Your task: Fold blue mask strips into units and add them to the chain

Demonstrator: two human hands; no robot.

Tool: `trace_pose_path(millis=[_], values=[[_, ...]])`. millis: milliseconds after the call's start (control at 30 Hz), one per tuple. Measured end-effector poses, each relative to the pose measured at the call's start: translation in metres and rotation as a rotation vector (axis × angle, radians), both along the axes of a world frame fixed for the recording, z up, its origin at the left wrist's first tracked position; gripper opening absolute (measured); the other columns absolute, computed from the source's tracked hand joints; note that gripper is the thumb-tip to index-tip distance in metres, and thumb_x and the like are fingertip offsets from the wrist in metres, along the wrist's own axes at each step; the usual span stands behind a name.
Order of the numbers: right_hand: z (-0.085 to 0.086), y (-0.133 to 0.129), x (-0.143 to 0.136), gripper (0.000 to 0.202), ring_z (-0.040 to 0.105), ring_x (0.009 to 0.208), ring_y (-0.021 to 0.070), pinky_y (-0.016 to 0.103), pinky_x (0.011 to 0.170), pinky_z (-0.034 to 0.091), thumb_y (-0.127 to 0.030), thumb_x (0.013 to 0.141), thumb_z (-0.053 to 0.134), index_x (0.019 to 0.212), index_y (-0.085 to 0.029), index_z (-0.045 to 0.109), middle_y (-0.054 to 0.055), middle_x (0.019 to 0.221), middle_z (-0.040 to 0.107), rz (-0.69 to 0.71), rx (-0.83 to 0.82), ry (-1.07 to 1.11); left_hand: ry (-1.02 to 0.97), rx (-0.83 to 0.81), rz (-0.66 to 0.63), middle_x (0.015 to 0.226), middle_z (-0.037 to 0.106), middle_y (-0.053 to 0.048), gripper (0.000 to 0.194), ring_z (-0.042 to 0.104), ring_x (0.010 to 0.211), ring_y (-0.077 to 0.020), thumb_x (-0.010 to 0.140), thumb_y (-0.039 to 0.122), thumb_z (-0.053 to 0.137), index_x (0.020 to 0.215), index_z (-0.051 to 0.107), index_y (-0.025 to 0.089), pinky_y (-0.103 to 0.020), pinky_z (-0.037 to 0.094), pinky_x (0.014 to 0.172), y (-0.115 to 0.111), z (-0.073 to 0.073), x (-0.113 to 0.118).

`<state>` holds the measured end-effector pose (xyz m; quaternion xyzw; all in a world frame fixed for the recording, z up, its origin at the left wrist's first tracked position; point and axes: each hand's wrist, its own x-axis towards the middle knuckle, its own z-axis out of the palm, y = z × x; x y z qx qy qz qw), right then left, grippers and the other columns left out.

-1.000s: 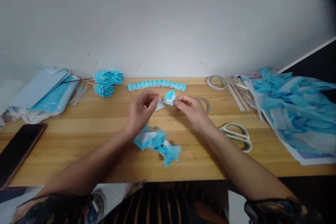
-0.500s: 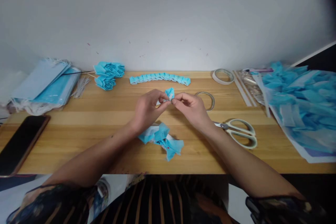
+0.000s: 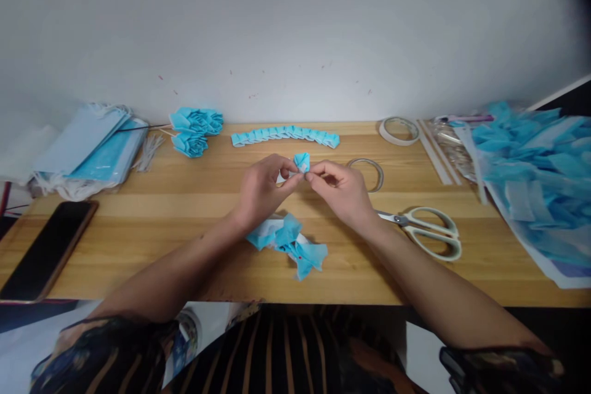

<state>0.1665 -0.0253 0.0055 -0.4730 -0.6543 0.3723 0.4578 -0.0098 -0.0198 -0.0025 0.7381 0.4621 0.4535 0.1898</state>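
Observation:
Between my fingertips is a small folded blue petal [image 3: 301, 161] with a whitish patch near its lower end. My left hand [image 3: 268, 186] pinches it from the left, thumb and forefinger closed. From the other side my right hand [image 3: 340, 189] pinches its base, the two hands nearly touching. Below my hands several loose blue fabric pieces [image 3: 289, 240] lie crumpled on the table. Behind them a curved row of folded blue petals [image 3: 285, 133] rests near the wall. The lower end of the held petal is hidden by my fingers.
Scissors [image 3: 431, 234] and two tape rolls [image 3: 399, 131] lie to the right. A pile of blue pieces [image 3: 545, 166] covers the right end. Blue fabric flowers [image 3: 194, 129], face masks [image 3: 87, 148] and a phone [image 3: 48, 252] are on the left of the wooden table [image 3: 152, 221].
The view has shifted slightly, so everything on the table sits a little further right. Both hands keep their pinch on the petal, which shows slightly more of its blue face.

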Motion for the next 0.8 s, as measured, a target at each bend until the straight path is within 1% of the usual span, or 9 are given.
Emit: trace_pose_path(millis=[100, 200, 267, 367, 467, 567, 633, 733, 800], values=[[0.0004, 0.0003, 0.0011, 0.015, 0.049, 0.057, 0.0106, 0.025, 0.055, 0.037, -0.032, 0.080, 0.064, 0.073, -0.018, 0.068, -0.002, 0.065, 0.060, 0.007, -0.052, 0.038, -0.072, -0.059, -0.017, 0.068, 0.062, 0.001, 0.008, 0.048, 0.060, -0.0094, 0.083, 0.021, 0.069, 0.077, 0.067, 0.018, -0.025, 0.038, 0.060, 0.0000, 0.0011, 0.0008], [0.0002, 0.0018, 0.0037, 0.019, 0.049, 0.061, 0.0111, 0.025, 0.059, 0.038, -0.036, 0.081, 0.065, 0.074, -0.019, 0.068, -0.002, 0.067, 0.059, 0.021, -0.120, 0.094, -0.258, -0.181, -0.006, 0.069, 0.060, 0.001, 0.014, 0.048, 0.061, -0.0100, 0.085, 0.030, 0.068, 0.080, 0.063, 0.018, -0.024, 0.037, 0.059, 0.0015, 0.0029, 0.0004], [0.0002, 0.0026, 0.0050, 0.020, 0.049, 0.063, 0.0114, 0.026, 0.061, 0.038, -0.038, 0.081, 0.066, 0.074, -0.019, 0.067, -0.002, 0.068, 0.058, 0.035, -0.148, 0.117, -0.370, -0.283, -0.021, 0.072, 0.059, 0.001, 0.019, 0.049, 0.063, -0.0103, 0.086, 0.036, 0.068, 0.084, 0.061, 0.018, -0.024, 0.038, 0.060, 0.0030, 0.0047, -0.0005], [0.0005, 0.0024, 0.0048, 0.022, 0.048, 0.065, 0.0118, 0.026, 0.063, 0.038, -0.039, 0.081, 0.066, 0.075, -0.018, 0.067, -0.002, 0.068, 0.057, 0.058, -0.174, 0.104, -0.410, -0.431, -0.094, 0.076, 0.060, 0.000, 0.025, 0.049, 0.067, -0.0108, 0.086, 0.041, 0.066, 0.087, 0.064, 0.016, -0.025, 0.039, 0.063, 0.0040, 0.0079, -0.0012], [-0.0001, 0.0014, 0.0034, 0.023, 0.045, 0.063, 0.0115, 0.026, 0.061, 0.035, -0.040, 0.080, 0.065, 0.074, -0.018, 0.066, -0.002, 0.066, 0.053, 0.083, -0.196, 0.048, -0.436, -0.524, -0.139, 0.076, 0.060, 0.000, 0.027, 0.050, 0.069, -0.0115, 0.082, 0.043, 0.069, 0.083, 0.065, 0.016, -0.026, 0.039, 0.066, 0.0033, 0.0097, -0.0010], [-0.0009, 0.0012, 0.0038, 0.025, 0.043, 0.061, 0.0114, 0.027, 0.059, 0.033, -0.041, 0.081, 0.064, 0.074, -0.018, 0.067, -0.002, 0.065, 0.052, 0.111, -0.206, -0.019, -0.516, -0.573, -0.162, 0.075, 0.061, 0.000, 0.027, 0.052, 0.070, -0.0118, 0.076, 0.041, 0.074, 0.080, 0.064, 0.016, -0.026, 0.041, 0.068, 0.0028, 0.0089, -0.0007], [0.0002, 0.0015, 0.0057, 0.025, 0.044, 0.062, 0.0120, 0.027, 0.059, 0.034, -0.041, 0.081, 0.062, 0.076, -0.018, 0.069, -0.002, 0.067, 0.056, 0.138, -0.207, -0.061, -0.557, -0.589, -0.168, 0.073, 0.062, 0.001, 0.027, 0.053, 0.069, -0.0114, 0.074, 0.040, 0.077, 0.077, 0.064, 0.016, -0.026, 0.042, 0.069, 0.0031, 0.0081, -0.0008], [0.0040, 0.0017, 0.0086, 0.024, 0.053, 0.071, 0.0146, 0.028, 0.066, 0.039, -0.039, 0.084, 0.059, 0.085, -0.019, 0.071, 0.001, 0.080, 0.066, 0.197, -0.209, -0.066, -0.599, -0.587, -0.173, 0.071, 0.063, 0.001, 0.027, 0.054, 0.068, -0.0113, 0.072, 0.040, 0.078, 0.074, 0.065, 0.017, -0.026, 0.043, 0.069, 0.0033, 0.0077, -0.0005], [0.0061, 0.0016, 0.0087, 0.025, 0.056, 0.078, 0.0158, 0.029, 0.070, 0.042, -0.040, 0.085, 0.059, 0.090, -0.019, 0.070, 0.002, 0.087, 0.068, 0.215, -0.212, -0.035, -0.615, -0.579, -0.180, 0.070, 0.063, 0.001, 0.027, 0.054, 0.067, -0.0110, 0.072, 0.040, 0.079, 0.073, 0.065, 0.017, -0.026, 0.044, 0.069, 0.0027, 0.0079, 0.0002]])
